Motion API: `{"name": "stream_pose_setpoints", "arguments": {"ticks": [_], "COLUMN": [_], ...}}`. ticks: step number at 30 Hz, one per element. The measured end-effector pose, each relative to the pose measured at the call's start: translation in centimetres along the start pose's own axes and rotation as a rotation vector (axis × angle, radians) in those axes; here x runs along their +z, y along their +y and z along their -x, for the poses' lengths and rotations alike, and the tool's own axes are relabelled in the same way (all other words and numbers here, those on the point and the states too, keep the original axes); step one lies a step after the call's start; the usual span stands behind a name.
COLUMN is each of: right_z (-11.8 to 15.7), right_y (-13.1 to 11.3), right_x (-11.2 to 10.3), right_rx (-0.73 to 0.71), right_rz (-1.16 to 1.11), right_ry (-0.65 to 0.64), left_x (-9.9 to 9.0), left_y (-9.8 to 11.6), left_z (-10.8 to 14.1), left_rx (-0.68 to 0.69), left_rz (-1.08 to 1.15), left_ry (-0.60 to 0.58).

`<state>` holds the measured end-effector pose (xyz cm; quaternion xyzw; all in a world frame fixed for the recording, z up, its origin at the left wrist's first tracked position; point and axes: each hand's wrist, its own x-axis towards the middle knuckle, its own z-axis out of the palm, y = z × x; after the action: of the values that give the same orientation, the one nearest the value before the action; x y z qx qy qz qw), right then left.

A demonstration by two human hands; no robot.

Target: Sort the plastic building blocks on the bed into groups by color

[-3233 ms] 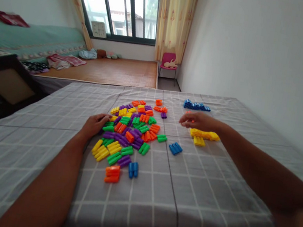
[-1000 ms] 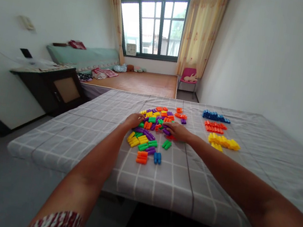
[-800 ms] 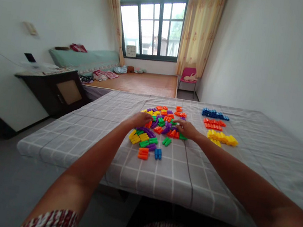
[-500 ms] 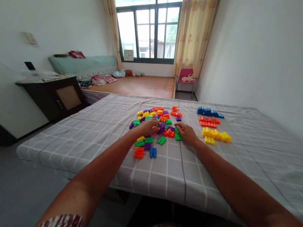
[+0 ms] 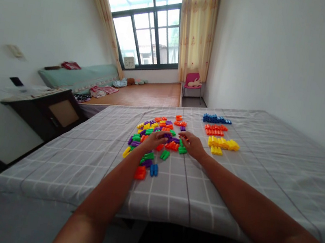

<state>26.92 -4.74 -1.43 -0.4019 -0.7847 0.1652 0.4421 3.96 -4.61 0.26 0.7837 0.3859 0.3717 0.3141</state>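
A mixed pile of small plastic pieces (image 5: 149,131) in orange, yellow, green and purple lies on the checked tablecloth (image 5: 169,192). My left hand (image 5: 156,140) rests over the pile's right part, fingers curled near a purple piece; whether it grips that piece is unclear. My right hand (image 5: 191,144) hovers at the pile's right edge above a green piece (image 5: 182,148), and its fingertips are too small to read. Nearer me are a blue piece (image 5: 154,170) and an orange piece (image 5: 140,172). To the right sit separate blue (image 5: 216,119), orange (image 5: 215,130) and yellow (image 5: 223,143) groups.
Beyond the table stands a wooden bed platform (image 5: 154,93) with cloths on it. A pink chair (image 5: 193,81) is by the curtain. At left is a dark cabinet (image 5: 45,113) with items on top.
The view has shifted, so the table items appear further left. My right hand has lifted slightly off the green pieces, and my left hand has moved a little within the pile.
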Motion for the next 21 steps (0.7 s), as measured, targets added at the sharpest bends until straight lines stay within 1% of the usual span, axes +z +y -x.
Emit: {"name": "stream_pose_setpoints", "arguments": {"ticks": [2,5,7,9,11,14,18,21], "right_z": [0.2,0.5,0.6,0.5,0.4,0.3,0.3,-0.5], "right_y": [-0.8,-1.7,-1.7,-1.4,-0.9,-0.4,-1.0,-1.3], "right_x": [0.3,1.0,1.4,1.6,1.5,0.9,0.0,-0.8], "right_rx": [0.051,0.095,0.099,0.115,0.128,0.113,0.041,-0.010], "right_rz": [-0.123,-0.353,-0.499,-0.574,-0.566,-0.470,-0.290,-0.230], "right_ry": [-0.062,-0.181,-0.220,-0.228,-0.212,-0.160,-0.107,-0.065], "left_x": [0.6,1.4,1.6,1.7,1.5,0.6,-1.0,-1.8], "left_y": [0.3,1.2,1.8,2.0,1.7,0.8,-0.6,-1.3], "left_z": [-0.2,-0.2,-0.1,0.1,0.3,0.7,1.1,1.2], "left_rx": [0.101,0.235,0.276,0.292,0.282,0.235,0.152,0.086], "left_rz": [0.013,-0.064,-0.102,-0.123,-0.157,-0.248,-0.352,-0.432], "left_ry": [0.082,0.203,0.217,0.196,0.181,0.220,0.280,0.264]}}
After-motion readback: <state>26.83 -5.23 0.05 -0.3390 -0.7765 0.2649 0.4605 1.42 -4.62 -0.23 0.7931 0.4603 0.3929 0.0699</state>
